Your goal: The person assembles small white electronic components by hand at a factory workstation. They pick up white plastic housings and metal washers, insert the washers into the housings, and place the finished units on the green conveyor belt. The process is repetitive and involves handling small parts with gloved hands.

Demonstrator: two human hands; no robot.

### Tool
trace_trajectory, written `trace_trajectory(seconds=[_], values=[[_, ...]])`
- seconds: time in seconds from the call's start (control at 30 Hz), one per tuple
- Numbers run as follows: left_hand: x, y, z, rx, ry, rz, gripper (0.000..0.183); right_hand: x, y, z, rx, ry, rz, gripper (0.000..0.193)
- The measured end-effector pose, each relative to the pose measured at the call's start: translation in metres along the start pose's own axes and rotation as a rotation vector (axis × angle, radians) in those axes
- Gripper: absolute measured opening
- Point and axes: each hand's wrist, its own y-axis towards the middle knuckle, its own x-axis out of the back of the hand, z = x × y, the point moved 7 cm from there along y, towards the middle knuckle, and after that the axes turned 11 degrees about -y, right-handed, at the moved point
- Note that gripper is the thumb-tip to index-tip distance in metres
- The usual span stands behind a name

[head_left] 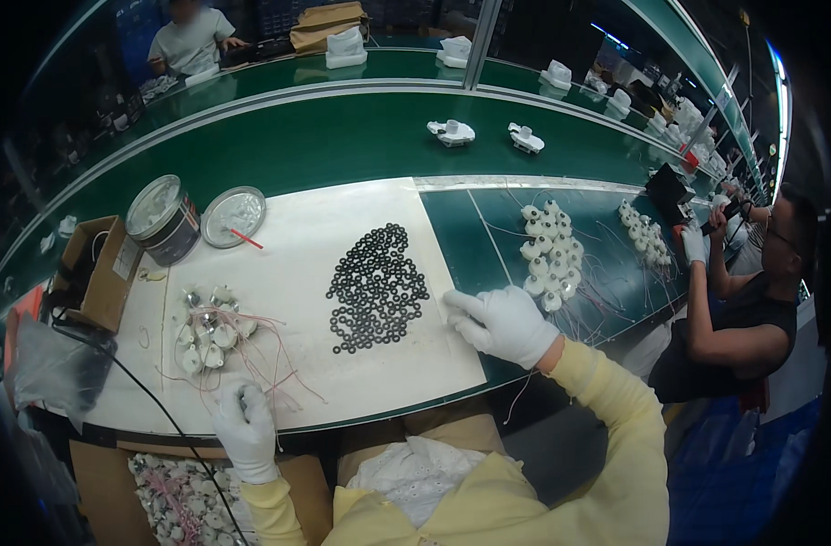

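Observation:
My left hand [244, 428], in a white glove, is at the near edge of the bench with its fingers curled in. What it holds, if anything, is hidden. Just beyond it lies a cluster of small white motor-like parts [213, 335] with pink wires [279, 359] trailing toward the edge. Also gloved, my right hand [506, 323] hovers at the right side of the white sheet [406, 369], fingers stretched leftward and apart from the thumb, with nothing visible between them. Left of it, many small black rings [376, 287] are spread on the sheet.
More wired white parts [552, 255] stand in groups to the right. An open can [163, 218], its lid [233, 217] and a cardboard box [106, 273] are at left. A carton of parts [174, 491] sits below. A co-worker [752, 300] works at right; white assemblies [451, 133] lie on the green belt [343, 146].

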Motion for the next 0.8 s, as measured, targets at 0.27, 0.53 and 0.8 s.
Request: trace_trajectory(seconds=[0.27, 0.53, 0.8], values=[[0.001, 0.000, 0.000, -0.040, 0.010, 0.007, 0.007, 0.000, 0.040, 0.008, 0.099, 0.094, -0.045, 0.021], [0.002, 0.000, 0.000, -0.006, 0.017, -0.003, 0.007, 0.003, 0.040, 0.002, 0.077, 0.159, -0.012, 0.018], [0.002, -0.001, 0.001, 0.010, 0.015, 0.012, 0.008, 0.000, 0.035, -0.009, 0.000, 0.281, 0.067, 0.026]])
